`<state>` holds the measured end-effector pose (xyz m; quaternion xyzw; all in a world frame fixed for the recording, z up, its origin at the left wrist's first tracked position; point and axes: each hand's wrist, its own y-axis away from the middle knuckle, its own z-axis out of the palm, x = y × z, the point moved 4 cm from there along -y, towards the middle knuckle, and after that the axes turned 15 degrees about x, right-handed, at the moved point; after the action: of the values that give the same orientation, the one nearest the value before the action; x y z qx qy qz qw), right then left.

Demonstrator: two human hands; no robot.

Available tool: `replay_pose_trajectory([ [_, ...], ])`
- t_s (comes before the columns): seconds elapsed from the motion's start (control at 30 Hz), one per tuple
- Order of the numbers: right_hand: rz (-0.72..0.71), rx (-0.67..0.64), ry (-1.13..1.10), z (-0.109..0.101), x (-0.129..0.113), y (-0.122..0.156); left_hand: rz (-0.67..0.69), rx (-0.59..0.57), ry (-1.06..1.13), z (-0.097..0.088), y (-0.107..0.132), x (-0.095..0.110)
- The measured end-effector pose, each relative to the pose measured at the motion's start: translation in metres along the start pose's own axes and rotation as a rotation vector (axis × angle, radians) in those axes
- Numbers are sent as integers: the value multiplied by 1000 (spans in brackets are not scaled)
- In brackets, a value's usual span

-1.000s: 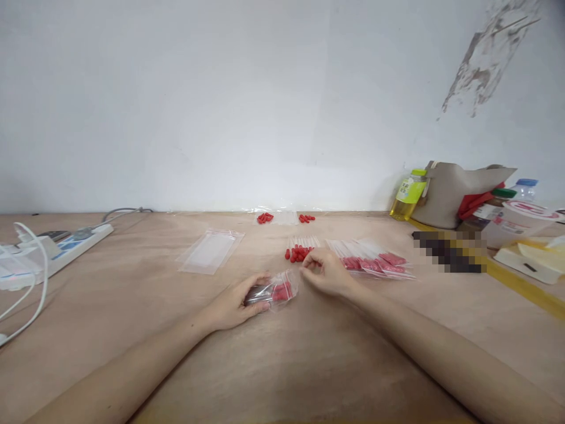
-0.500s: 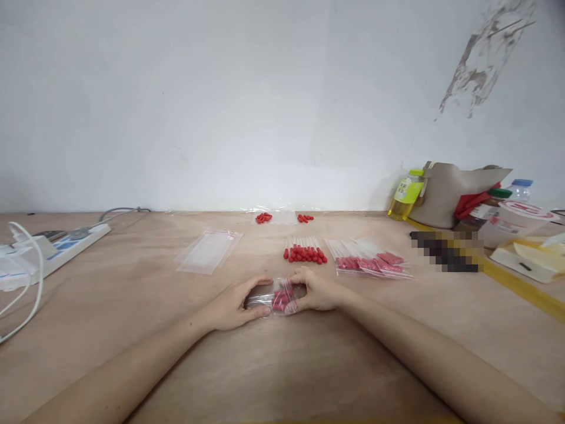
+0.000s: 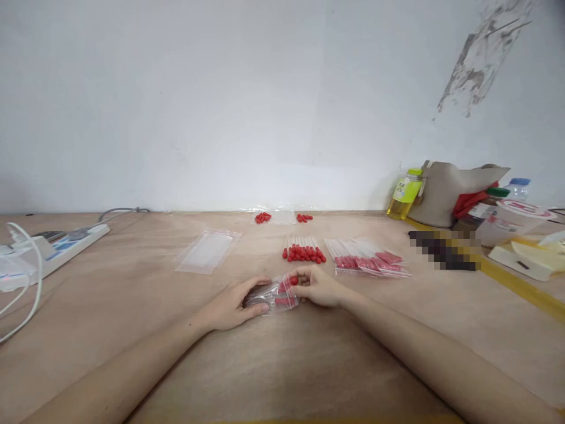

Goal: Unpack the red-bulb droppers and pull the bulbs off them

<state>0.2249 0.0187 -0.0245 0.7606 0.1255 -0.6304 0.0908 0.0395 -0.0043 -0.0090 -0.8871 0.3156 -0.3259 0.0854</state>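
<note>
My left hand (image 3: 238, 303) lies on the wood table, thumb and fingers curved around the left end of a clear zip bag (image 3: 267, 297). Inside the bag show red heads, partly blurred by the plastic. At the bag's right end, my right hand (image 3: 318, 287) has thumb and forefinger closed about a bright red-headed stick (image 3: 293, 281); the stick's shaft is hard to make out. Just beyond the hands is a row of white sticks with red heads (image 3: 304, 253). To its right lie several filled zip bags (image 3: 366, 259), overlapping.
Flat clear bags (image 3: 207, 252) lie left of the sticks. Small red pieces (image 3: 263, 218) rest on plastic by the wall. A power strip (image 3: 79, 250) with white cables is at left. A yellow-green bottle (image 3: 405, 194), a grey bag (image 3: 436, 197) and a tub (image 3: 514, 221) stand at right.
My right fingers have shifted slightly from gripping the bag's right end to a red head at its mouth. The red heads in the bag sit further apart. My left hand stays put.
</note>
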Motion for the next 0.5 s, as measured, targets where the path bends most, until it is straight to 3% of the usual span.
replay_pose_trajectory([
  [0.13, 223, 73, -106, -14, 7, -2, -26, -1, -11, 0, 0, -1],
  [0.33, 332, 128, -401, -13, 9, -4, -29, 6, -25, -1, 1, -1],
  [0.4, 305, 203, -368, -17, 6, -6, -34, 8, -25, -1, 1, -1],
  [0.5, 127, 319, -241, -37, -14, -8, -28, 2, -19, -1, 1, -1],
])
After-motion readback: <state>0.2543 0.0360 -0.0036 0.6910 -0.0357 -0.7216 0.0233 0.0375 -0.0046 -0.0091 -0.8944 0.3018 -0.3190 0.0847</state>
